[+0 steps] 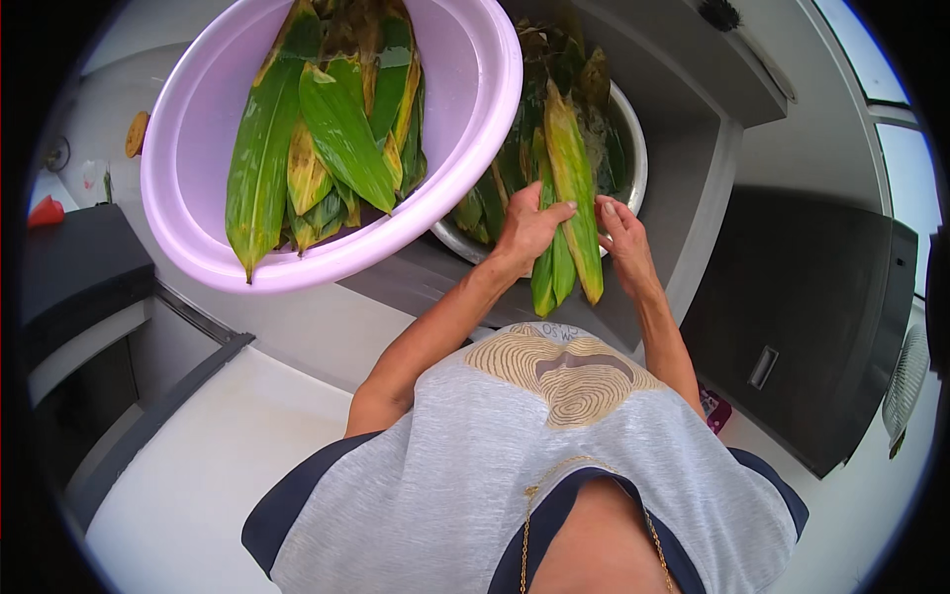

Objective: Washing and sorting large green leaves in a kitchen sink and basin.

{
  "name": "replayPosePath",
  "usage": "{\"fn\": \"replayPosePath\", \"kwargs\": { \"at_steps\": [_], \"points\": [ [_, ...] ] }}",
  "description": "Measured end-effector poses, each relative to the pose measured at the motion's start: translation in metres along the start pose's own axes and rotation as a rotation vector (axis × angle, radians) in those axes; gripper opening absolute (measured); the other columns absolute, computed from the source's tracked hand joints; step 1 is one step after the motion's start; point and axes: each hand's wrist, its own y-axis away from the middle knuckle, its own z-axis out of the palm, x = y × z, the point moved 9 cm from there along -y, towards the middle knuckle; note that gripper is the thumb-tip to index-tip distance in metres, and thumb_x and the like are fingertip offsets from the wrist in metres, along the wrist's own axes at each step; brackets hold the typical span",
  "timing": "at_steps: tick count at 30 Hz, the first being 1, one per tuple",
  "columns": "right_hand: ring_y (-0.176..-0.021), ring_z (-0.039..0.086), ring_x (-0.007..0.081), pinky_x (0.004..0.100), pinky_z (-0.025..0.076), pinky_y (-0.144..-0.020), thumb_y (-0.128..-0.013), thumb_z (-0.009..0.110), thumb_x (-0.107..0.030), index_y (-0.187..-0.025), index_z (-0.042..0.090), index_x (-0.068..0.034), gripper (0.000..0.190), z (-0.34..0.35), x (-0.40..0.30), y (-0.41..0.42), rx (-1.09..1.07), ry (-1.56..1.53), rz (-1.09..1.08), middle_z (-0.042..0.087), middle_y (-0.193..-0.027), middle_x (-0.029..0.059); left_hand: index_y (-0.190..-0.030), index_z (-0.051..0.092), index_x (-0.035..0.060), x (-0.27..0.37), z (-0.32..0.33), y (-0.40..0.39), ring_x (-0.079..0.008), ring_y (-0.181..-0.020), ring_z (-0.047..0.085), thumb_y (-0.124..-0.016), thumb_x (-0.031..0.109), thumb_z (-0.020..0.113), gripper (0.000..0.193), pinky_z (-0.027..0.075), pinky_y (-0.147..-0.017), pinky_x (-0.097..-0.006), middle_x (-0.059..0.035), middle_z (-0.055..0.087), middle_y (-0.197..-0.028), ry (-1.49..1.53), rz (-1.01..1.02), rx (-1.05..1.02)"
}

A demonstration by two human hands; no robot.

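Observation:
My left hand [528, 229] grips a few long leaves [575, 200], green and partly yellowed, with its thumb lying across them. Their lower tips hang toward my shirt. At the right edge of the yellowed leaf is my right hand [625, 241], fingers bent; whether it pinches the leaf is unclear. Below and behind both hands, a round metal basin [638, 152] holds more wet leaves [512, 141] and water. To the left, a lilac plastic basin [197, 160] contains a pile of broad green leaves [271, 141] with brown and yellow patches, one tip over the rim.
The metal basin stands inside a grey sink [686, 185]. A brush with dark bristles [718, 13] lies on the ledge at upper right. Beyond my right arm is a dark panel [749, 327] with a recessed handle. A red object [46, 212] sits at far left.

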Motion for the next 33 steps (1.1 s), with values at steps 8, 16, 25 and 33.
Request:
{"fn": "replayPosePath", "kwargs": {
  "at_steps": [8,16,25,33],
  "points": [
    [-0.092,0.054,0.0152,0.0286,0.045,-0.08,-0.082,0.052,-0.009,-0.114,0.044,-0.003,0.033,0.012,-0.006,-0.01,-0.021,-0.45,-0.005,0.054,-0.104,0.0072,-0.118,0.036,-0.0046,0.021,0.027,0.013,-0.017,-0.094,0.051,-0.07,-0.003,0.054,0.051,0.041,-0.082,-0.027,-0.014,0.052,-0.105,-0.431,0.111,-0.05],
    [-0.092,0.054,0.0145,0.0287,0.046,-0.078,-0.083,0.052,-0.014,-0.111,0.045,-0.002,0.031,0.167,-0.192,0.0,-0.503,-0.229,-0.34,0.054,-0.104,0.008,-0.124,0.03,-0.002,0.223,0.018,0.085,-0.0185,-0.1,0.05,-0.071,-0.002,0.054,0.058,0.039,-0.086,-0.0276,-0.014,0.049,-0.111,-0.387,0.697,-0.038],
    [-0.085,0.056,0.0195,0.0268,0.047,-0.073,-0.083,0.05,-0.016,-0.122,0.026,0.002,0.049,0.137,-0.157,-0.061,-0.197,-0.031,-0.43,0.052,-0.106,0.0179,-0.112,0.039,-0.004,0.267,-0.172,0.033,-0.0368,-0.095,0.051,-0.067,0.015,0.067,0.056,0.043,-0.082,-0.0421,-0.0237,0.048,-0.109,-1.87,0.072,0.667],
    [-0.077,0.058,0.0163,0.0274,0.046,-0.068,-0.079,0.047,-0.012,-0.108,0.047,-0.001,0.031,-0.046,-0.07,-0.088,0.169,0.507,-0.385,0.06,-0.09,0.012,-0.115,0.046,0.0075,0.297,-0.09,0.089,-0.0348,-0.114,0.036,-0.074,0.021,0.061,0.046,0.035,-0.091,-0.0421,-0.0184,0.039,-0.123,-2.338,0.753,0.768]
  ]
}}
